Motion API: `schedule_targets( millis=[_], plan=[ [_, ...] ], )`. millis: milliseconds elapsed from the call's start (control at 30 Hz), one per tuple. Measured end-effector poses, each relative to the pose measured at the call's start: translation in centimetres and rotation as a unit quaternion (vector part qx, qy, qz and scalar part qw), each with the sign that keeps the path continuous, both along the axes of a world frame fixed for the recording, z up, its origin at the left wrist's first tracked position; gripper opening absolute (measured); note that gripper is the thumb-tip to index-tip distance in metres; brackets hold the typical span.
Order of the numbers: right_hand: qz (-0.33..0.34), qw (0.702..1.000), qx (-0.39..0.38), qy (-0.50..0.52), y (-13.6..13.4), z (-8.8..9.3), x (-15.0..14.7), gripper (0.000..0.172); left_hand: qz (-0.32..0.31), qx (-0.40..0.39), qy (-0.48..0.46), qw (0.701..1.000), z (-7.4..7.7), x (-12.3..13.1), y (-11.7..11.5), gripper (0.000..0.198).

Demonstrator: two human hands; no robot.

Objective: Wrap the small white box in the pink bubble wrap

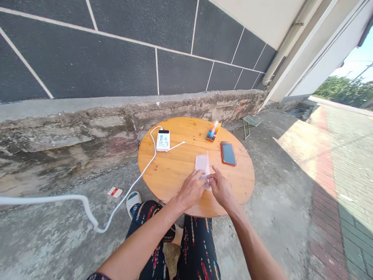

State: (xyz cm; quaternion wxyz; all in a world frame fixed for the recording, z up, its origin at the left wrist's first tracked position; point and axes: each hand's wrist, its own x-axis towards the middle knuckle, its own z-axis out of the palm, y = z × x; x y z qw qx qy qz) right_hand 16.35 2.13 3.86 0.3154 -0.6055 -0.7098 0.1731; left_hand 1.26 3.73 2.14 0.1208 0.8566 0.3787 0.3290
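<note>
A thin, pale, see-through plastic piece (202, 162) lies on the round wooden table (169, 175) in front of me. My left hand (192, 186) rests over its near left part, fingers bent and pressed together on it. From the right, my right hand (220, 186) pinches the near edge of the same piece, its index finger raised a little. The fingertips of both hands almost meet, and what lies between them is partly hidden. A phone (228, 153) with a red edge lies to the right of the plastic piece.
A white power bank (163, 140) with a white cable (147, 166) is at the table's back left. An orange box (213, 131) stands at the back. Beyond are a folding stool (249, 123) and a wall (101, 66); a card (114, 192) lies on the ground.
</note>
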Motion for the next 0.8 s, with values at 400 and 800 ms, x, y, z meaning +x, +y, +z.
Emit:
schedule_targets(
  millis=[400, 800],
  plan=[
    [0.037, 0.999, 0.003, -0.029, -0.1, -0.1, -0.5, 0.056, 0.052, -0.076, -0.139, 0.986, -0.5, 0.0, -0.2, 0.018],
    [0.081, 0.996, 0.030, -0.035, -0.2, -1.3, 0.1, 0.062, 0.012, -0.082, -0.102, 0.991, 0.5, -0.4, -0.5, 0.018]
  ],
)
